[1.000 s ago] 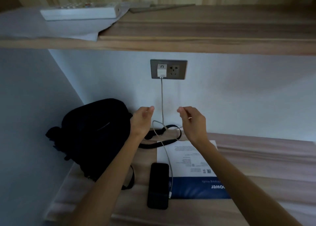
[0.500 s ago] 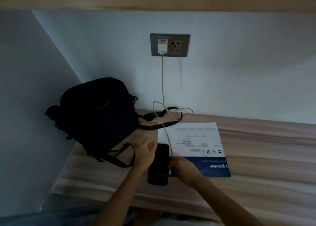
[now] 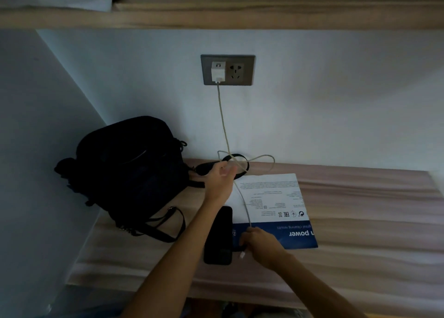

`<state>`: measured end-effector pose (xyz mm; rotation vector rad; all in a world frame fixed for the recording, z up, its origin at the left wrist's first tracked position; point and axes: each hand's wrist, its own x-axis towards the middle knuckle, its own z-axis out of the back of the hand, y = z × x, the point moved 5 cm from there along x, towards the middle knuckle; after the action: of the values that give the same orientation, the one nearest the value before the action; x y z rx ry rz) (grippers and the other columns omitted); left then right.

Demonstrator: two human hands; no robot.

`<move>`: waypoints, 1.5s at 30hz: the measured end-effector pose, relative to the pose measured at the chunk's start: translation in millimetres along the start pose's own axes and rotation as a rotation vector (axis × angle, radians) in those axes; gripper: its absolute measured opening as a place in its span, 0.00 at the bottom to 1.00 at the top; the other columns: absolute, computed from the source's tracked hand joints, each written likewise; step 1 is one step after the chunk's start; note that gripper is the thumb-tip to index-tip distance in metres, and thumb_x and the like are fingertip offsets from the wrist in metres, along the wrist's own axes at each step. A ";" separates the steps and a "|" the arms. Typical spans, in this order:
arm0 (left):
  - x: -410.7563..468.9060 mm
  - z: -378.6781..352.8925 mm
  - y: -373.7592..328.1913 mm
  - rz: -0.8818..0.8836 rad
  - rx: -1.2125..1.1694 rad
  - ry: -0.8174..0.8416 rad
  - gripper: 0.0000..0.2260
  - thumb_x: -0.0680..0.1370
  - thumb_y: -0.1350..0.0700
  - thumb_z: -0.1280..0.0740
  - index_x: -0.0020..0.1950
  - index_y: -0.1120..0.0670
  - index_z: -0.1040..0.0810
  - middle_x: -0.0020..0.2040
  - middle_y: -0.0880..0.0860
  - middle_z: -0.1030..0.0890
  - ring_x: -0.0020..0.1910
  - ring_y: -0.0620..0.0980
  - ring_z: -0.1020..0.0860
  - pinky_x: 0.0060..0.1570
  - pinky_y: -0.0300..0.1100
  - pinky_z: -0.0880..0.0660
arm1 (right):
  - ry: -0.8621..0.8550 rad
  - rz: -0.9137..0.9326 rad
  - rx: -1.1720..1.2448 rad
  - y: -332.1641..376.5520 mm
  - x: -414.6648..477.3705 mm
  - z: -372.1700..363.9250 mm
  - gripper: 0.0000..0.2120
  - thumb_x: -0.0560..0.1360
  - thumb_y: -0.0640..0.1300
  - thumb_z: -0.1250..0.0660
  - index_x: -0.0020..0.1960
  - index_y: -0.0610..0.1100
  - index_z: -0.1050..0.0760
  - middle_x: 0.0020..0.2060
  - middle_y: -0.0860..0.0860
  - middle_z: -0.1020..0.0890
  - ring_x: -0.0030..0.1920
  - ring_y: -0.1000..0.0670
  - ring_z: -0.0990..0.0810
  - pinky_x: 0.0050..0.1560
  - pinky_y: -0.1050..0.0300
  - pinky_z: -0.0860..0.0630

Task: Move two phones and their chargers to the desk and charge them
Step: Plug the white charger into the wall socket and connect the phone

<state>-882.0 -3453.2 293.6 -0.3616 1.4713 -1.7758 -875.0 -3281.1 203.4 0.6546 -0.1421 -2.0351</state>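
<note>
One phone (image 3: 219,236) lies just left of right hand (image 3: 260,244) pinching cable (image 3: 222,115).

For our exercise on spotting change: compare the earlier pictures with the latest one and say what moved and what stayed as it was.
The left hand went from beside the black slab phone back up to the looped pale braided cable. The right hand, down from the loop, pinches the cable's plug end beside the phone. The phone, black fabric bag, white cube charger in the grey wall socket and blue-and-white leaflet stayed.

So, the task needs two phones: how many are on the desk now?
1: a black phone lying flat between the forearms. A second may be hidden.
</note>
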 end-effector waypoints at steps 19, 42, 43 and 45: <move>-7.9 -0.6 -26.3 0.128 -0.731 0.220 0.06 0.80 0.58 0.30 0.48 0.59 0.15 0.45 0.55 0.12 0.47 0.53 0.13 0.44 0.41 0.18 | -1.022 -0.058 0.684 -9.8 -5.8 157.3 0.23 0.74 0.49 0.27 0.62 0.57 0.36 0.51 0.55 0.26 0.44 0.58 0.22 0.37 0.67 0.25; -89.0 -6.8 28.9 0.360 -0.665 0.200 0.05 0.79 0.58 0.30 0.51 0.59 0.19 0.48 0.57 0.15 0.50 0.54 0.16 0.51 0.48 0.18 | -0.885 0.164 0.496 2.8 -60.3 176.4 0.07 0.76 0.36 0.29 0.51 0.44 0.16 0.49 0.52 0.16 0.51 0.52 0.22 0.49 0.71 0.29; -95.9 -7.7 31.2 0.374 -0.667 0.194 0.05 0.79 0.58 0.30 0.51 0.59 0.19 0.48 0.57 0.15 0.50 0.55 0.16 0.51 0.49 0.18 | -0.884 0.187 0.467 3.6 -66.4 174.9 0.07 0.75 0.36 0.29 0.51 0.44 0.16 0.50 0.53 0.16 0.53 0.52 0.22 0.51 0.69 0.28; -109.9 -9.2 34.2 0.387 -0.685 0.181 0.05 0.79 0.58 0.30 0.52 0.59 0.19 0.49 0.57 0.15 0.50 0.55 0.16 0.49 0.48 0.18 | -0.885 0.231 0.427 5.9 -79.9 171.5 0.09 0.76 0.34 0.30 0.54 0.43 0.17 0.51 0.54 0.18 0.53 0.54 0.22 0.53 0.68 0.27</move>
<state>-803.3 -3368.8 287.6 -0.2319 2.0993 -0.9857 -925.1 -3245.3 382.4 -0.0677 -1.1330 -1.9410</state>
